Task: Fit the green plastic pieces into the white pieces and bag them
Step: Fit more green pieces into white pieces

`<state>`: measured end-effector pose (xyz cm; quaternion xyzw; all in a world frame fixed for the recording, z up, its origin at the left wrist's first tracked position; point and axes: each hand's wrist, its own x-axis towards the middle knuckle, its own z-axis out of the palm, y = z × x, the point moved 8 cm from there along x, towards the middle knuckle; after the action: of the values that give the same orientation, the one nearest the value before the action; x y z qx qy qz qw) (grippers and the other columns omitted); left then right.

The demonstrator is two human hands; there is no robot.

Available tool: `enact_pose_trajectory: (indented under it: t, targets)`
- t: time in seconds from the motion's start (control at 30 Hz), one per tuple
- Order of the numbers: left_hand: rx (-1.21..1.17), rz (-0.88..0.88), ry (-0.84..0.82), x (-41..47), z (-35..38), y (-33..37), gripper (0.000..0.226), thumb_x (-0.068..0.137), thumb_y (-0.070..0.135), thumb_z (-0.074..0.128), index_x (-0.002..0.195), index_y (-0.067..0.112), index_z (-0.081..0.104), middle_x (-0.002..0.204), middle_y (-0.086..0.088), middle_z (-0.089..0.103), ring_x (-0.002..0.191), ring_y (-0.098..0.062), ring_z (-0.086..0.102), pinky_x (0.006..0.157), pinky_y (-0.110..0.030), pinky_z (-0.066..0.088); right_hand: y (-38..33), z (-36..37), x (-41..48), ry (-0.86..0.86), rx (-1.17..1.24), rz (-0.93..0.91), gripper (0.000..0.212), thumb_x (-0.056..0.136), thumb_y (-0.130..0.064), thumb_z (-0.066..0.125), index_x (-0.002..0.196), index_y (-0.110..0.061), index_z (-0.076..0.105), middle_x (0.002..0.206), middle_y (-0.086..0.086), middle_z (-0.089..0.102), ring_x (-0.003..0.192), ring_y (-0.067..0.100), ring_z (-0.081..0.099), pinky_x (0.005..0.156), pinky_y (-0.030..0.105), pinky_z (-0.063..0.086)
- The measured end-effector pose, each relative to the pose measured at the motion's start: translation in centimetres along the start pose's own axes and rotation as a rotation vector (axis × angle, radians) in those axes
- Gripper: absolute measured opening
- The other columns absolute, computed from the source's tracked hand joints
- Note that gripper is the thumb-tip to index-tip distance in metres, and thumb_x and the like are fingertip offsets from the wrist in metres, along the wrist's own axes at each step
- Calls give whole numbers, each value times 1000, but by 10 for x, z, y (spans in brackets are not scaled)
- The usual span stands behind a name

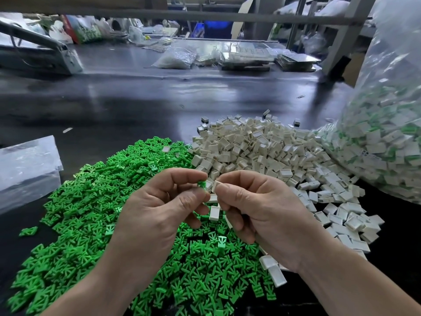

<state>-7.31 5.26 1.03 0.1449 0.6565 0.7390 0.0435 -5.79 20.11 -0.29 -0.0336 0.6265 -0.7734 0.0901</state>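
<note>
Green piece (201, 184) pinched between curled left fingers (185, 177), white piece (215, 186) just beside, between right fingers (232, 179)

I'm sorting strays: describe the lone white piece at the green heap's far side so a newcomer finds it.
Start at the green heap left of the white heap. Near its far edge lies one white piece; every neighbour around it is green.

Factory packing bench: dark worktable (136, 99), heaps of green pieces (79, 213) and white pieces (262, 147), big filled bag (391, 133).
</note>
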Motion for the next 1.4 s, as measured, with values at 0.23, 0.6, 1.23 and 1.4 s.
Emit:
enact_pose_trajectory:
  t: [0.23, 0.6, 1.23, 1.4]
  targets:
    - [24, 15, -7, -1, -1, 1, 22, 74, 30, 74, 94, 22, 74, 78, -12, 69, 68, -22, 66, 58, -24, 53, 1, 4, -2, -36, -20, 27, 8, 84, -33, 75, 83, -25, 75, 70, 2, 61, 47, 9, 47, 37, 18, 35]
    - [197, 157, -54, -3, 0, 12, 10, 83, 27, 72, 93, 25, 74, 73, -5, 68, 65, -17, 64, 59, -24, 54, -2, 9, -5, -93, -92, -2, 15, 93, -33, 67, 80, -25, 71, 69, 1, 61, 44, 8, 45, 37, 17, 33]
    - [-655, -426, -307, -10, 33, -18, 52, 62, 26, 92, 105, 5, 72, 70, -17, 70, 52, -22, 69, 44, -25, 55, 6, 19, -7, -149, 47, 97, 22, 87, -34, 66, 95, -15, 74, 59, -2, 52, 37, 6, 34, 31, 15, 25]
    - [-644, -461, -268, -11, 33, -22, 51, 54, 25, 96, 97, 9, 74, 62, -14, 66, 45, -19, 65, 38, -23, 52, 5, 21, -9, -127, 8, 105, 12, 94, -29, 66, 88, -22, 74, 58, -3, 52, 38, 6, 34, 32, 16, 23]
